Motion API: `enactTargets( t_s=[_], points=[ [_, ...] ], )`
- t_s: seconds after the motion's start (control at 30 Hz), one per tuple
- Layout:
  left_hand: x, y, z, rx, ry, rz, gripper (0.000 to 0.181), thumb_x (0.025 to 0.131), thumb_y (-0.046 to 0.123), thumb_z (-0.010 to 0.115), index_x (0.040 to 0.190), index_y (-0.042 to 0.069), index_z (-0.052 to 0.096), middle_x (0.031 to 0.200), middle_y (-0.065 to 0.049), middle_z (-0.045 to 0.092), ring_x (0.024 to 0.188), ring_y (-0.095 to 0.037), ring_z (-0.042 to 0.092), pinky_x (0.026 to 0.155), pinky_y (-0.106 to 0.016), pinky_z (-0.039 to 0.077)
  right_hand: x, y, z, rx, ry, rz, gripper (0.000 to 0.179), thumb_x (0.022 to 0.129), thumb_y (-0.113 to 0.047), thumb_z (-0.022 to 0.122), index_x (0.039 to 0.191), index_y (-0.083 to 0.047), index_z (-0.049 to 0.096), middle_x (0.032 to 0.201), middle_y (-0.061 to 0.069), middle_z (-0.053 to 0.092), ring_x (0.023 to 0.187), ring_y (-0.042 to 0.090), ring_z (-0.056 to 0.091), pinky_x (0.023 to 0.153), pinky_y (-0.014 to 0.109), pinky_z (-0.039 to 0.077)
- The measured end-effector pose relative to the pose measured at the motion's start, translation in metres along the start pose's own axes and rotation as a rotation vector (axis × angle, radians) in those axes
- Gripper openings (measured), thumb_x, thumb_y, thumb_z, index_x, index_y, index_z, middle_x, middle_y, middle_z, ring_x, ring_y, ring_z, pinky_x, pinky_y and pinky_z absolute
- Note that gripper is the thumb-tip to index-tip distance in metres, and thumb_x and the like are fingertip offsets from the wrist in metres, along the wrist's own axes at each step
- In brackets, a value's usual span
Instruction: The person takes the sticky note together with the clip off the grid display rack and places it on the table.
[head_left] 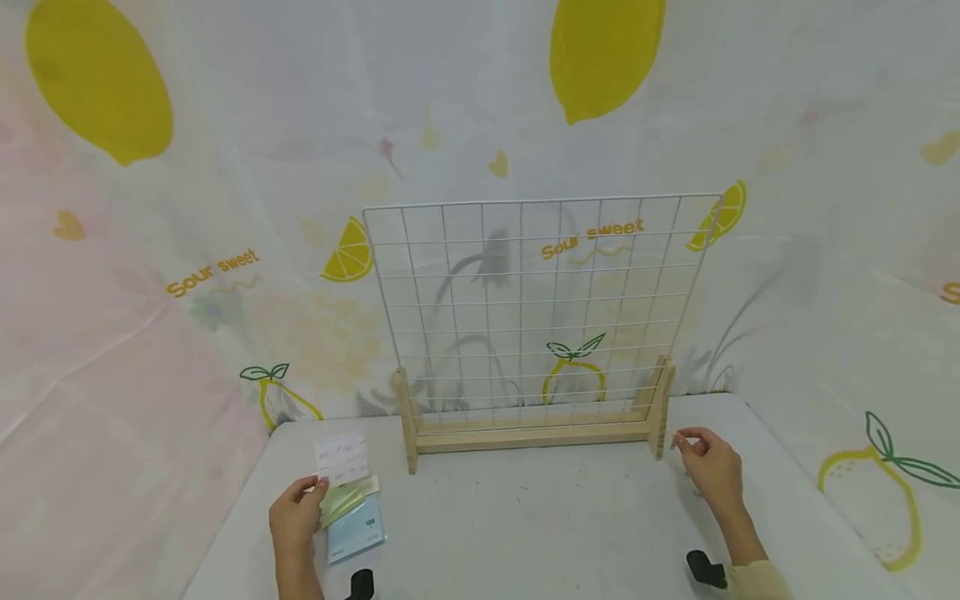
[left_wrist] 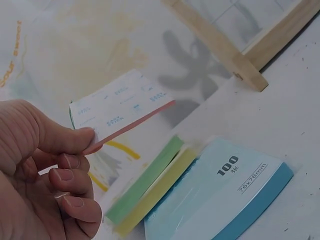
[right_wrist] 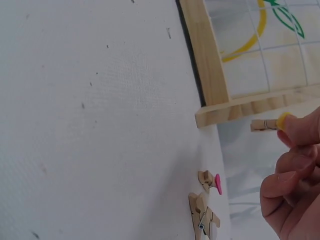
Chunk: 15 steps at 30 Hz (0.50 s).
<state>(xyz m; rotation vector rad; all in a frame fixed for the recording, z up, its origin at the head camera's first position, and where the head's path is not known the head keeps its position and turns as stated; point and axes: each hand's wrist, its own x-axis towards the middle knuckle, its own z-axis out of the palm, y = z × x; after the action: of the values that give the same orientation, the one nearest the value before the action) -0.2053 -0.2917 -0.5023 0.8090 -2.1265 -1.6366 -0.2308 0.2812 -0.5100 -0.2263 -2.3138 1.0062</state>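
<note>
My left hand (head_left: 295, 515) pinches a thin sticky note pad (left_wrist: 122, 105) between thumb and fingers. Its white printed face shows, with a pinkish-red edge along one side. Below it on the table lie a green sticky note pad (left_wrist: 145, 181), a yellow one (left_wrist: 159, 192) and a larger light blue pad (left_wrist: 232, 192) marked 100 and 76x76mm. Over by the stand's right foot, my right hand (head_left: 716, 473) pinches a small wooden clothespin (right_wrist: 263, 125) by its yellow-trimmed end. Its jaw end points away from the fingers, toward the stand.
A white wire grid (head_left: 521, 308) stands upright in a wooden base (head_left: 532, 437) at the table's back. More wooden clothespins lie at the right, one with a pink trim (right_wrist: 206, 180) and another with a metal spring (right_wrist: 198, 212). Lemon-print cloth (head_left: 450, 100) hangs behind.
</note>
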Motion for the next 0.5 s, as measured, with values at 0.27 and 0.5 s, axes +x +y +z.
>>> enactTargets(
  t_s=[0.27,0.5],
  points=[
    [-0.0017,-0.0020,-0.0030,0.051,0.010,-0.081,0.035,0.093,0.012,0.061,0.118,-0.012,0.060,0.112,-0.025,0.054,0.068,-0.017,0.045,0.047,-0.026,0.038,-0.0032,0.0031,-0.0017,-0.090,-0.081,0.109,0.018,0.088,-0.012,0.068,0.093,0.005,0.071,0.060,0.001,0.052,0.051,0.017,0.045,0.047,0.032,0.034],
    [-0.0017,-0.0042,-0.0061,0.032,0.017,-0.076,0.035,0.090,0.010,0.062,0.115,-0.014,0.060,0.086,-0.013,0.057,0.058,-0.014,0.043,0.044,-0.025,0.035,-0.0056,0.0078,-0.0006,-0.135,-0.135,0.146,0.021,0.087,-0.015,0.066,0.092,0.005,0.071,0.063,0.006,0.060,0.053,0.020,0.051,0.047,0.034,0.037]
  ],
)
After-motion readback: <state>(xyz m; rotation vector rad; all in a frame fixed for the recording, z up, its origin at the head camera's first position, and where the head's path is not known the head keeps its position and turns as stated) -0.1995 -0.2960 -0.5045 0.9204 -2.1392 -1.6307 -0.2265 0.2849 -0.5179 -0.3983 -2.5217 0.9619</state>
